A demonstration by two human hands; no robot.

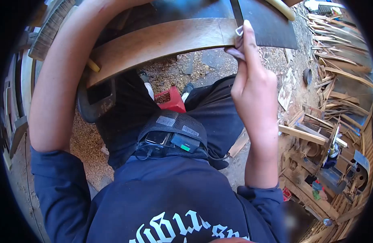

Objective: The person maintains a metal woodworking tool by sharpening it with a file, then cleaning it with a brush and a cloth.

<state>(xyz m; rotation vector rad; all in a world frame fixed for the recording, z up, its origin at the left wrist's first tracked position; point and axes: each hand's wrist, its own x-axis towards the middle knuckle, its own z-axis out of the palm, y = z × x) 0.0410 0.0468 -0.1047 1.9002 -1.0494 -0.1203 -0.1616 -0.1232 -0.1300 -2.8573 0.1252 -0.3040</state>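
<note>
A long, slightly curved wooden board lies across the top of the view, over my lap. A thin line crosses its face near the right end. My right hand is closed at that end, its index finger stretched along the edge and other fingers curled below. It grips the lower end of a dark flat strip, whose kind I cannot make out. A small pale loop shows beside the fingertip. Of my left arm only the forearm shows, reaching over the board's left part; my left hand is beyond the top edge.
A dark blue sheet-like surface lies behind the board. Wood shavings cover the floor, with a red plastic stool or crate between my legs. Piled wood strips and cluttered tools stand at right.
</note>
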